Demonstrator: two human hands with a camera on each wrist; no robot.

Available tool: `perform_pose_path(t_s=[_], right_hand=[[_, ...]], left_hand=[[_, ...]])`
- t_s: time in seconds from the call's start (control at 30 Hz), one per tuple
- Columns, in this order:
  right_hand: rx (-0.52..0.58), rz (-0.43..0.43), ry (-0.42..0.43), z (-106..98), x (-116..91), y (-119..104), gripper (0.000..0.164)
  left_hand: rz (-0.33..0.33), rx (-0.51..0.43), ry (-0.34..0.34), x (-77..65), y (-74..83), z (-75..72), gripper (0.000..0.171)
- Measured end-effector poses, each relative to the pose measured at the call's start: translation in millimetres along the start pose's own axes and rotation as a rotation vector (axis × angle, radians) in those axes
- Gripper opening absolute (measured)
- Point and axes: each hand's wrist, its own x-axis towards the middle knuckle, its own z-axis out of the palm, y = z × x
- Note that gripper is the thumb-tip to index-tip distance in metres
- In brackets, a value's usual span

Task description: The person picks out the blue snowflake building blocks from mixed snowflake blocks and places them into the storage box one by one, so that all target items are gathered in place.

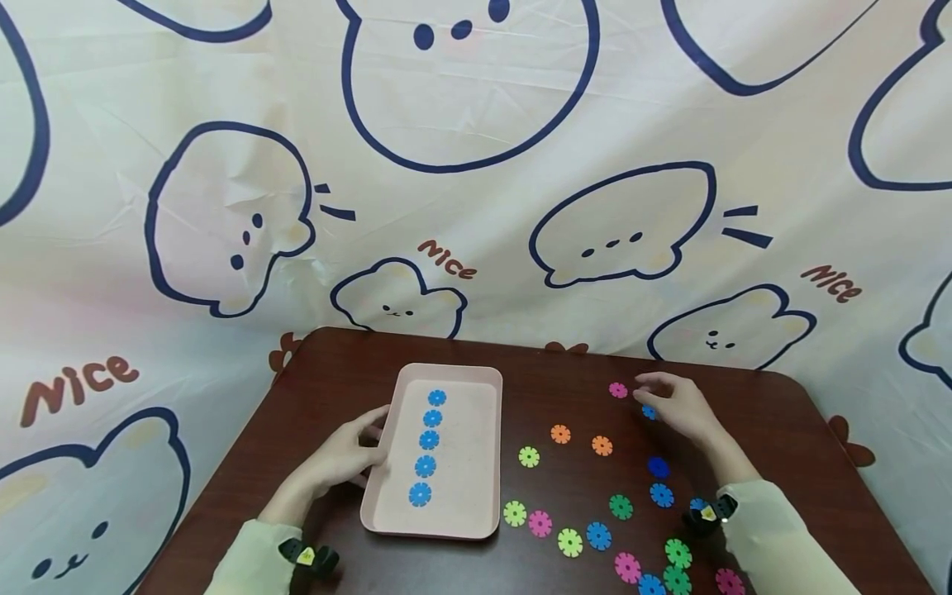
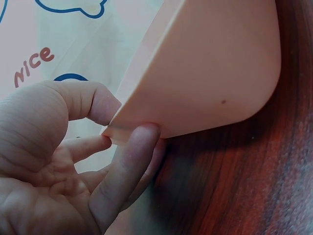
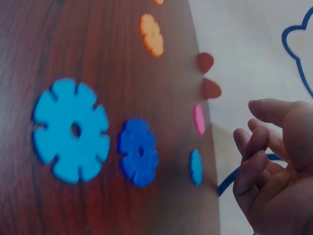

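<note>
A pale pink tray (image 1: 464, 496) lies on the table with a column of several light-blue notched discs (image 1: 427, 440) inside. My left hand (image 1: 345, 446) pinches the tray's left rim, thumb on top and fingers against the outer wall (image 2: 210, 73). At the back right, my right hand (image 1: 680, 405) hovers over a light-blue notched disc (image 1: 649, 411). Its fingers are loosely bent with nothing between them, and in the right wrist view that disc (image 3: 196, 166) lies apart from the fingertips. A pink disc (image 1: 618, 390) is just left of this hand.
Loose notched discs spread over the table right of the tray: orange (image 1: 602, 446), yellow-green (image 1: 529, 457), green (image 1: 621, 506), dark blue (image 1: 658, 467) and pink (image 1: 628, 568). The brown table (image 1: 349, 364) meets a patterned cloth (image 1: 491, 215) at its back edge.
</note>
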Motion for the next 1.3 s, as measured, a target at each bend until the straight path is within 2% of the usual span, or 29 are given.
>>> perform_pose_path(t_s=[0.2, 0.37, 0.63, 0.9, 1.17, 1.3], right_hand=[[0.007, 0.032, -0.003, -3, -2, 14, 0.050], [0.006, 0.064, -0.003, -5, -4, 25, 0.051], [-0.090, 0.114, -0.007, -6, -7, 39, 0.057], [-0.144, 0.122, -0.015, -3, -4, 40, 0.056], [-0.142, 0.151, -0.051, -4, -4, 34, 0.052], [-0.148, 0.142, -0.044, -3, -5, 33, 0.049]], left_hand=[[-0.012, -0.011, 0.005, -0.7, 0.2, -0.3, 0.076], [0.010, -0.012, -0.002, 0.5, -1.8, -0.6, 0.077], [0.019, -0.013, -0.008, 0.6, -3.5, -1.5, 0.077], [0.024, -0.001, -0.004, 2.1, -4.1, -0.4, 0.077], [0.020, 0.003, 0.007, 3.0, -5.5, 0.1, 0.077], [0.018, 0.000, 0.002, 3.0, -5.1, -0.1, 0.077]])
